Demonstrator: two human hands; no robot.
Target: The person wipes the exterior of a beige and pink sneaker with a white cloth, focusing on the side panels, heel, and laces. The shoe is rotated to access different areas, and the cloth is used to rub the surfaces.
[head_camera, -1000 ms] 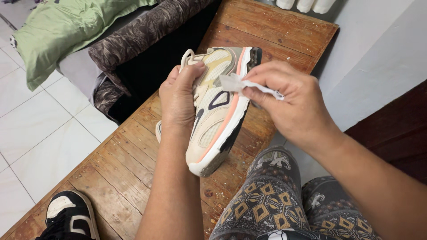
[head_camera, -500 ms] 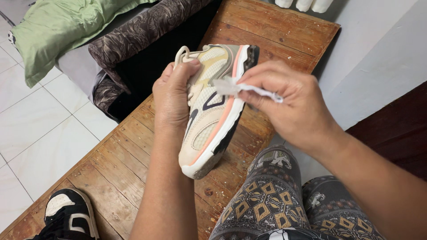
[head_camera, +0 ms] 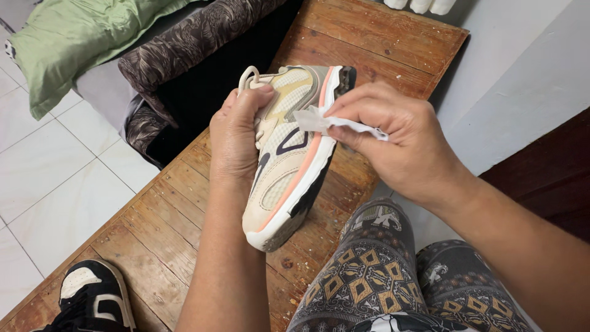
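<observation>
Seen from the head camera, the left hand (head_camera: 236, 138) grips a cream sneaker (head_camera: 294, 154) with a coral stripe and white sole, holding it up above the wooden bench (head_camera: 153, 227). Its fingers are curled around the shoe's upper from the lace side, with the fingertips (head_camera: 263, 92) pressed against the collar near the heel loop, so the shoe lies on its side with the sole turned toward the right hand. The right hand (head_camera: 396, 144) pinches a small white wipe (head_camera: 322, 121) between thumb and forefingers; the wipe's free end lies against the shoe's upper just beside the coral stripe, near the heel end. The toe of the sneaker points down toward the person's patterned trousers (head_camera: 369, 276). At the bottom left corner a black-and-white shoe (head_camera: 92, 301) rests on the bench, well apart from both hands. Beyond the bench lie a dark patterned cushion (head_camera: 190, 43) and a green pillow (head_camera: 74, 43), over a white tiled floor (head_camera: 55, 184).
</observation>
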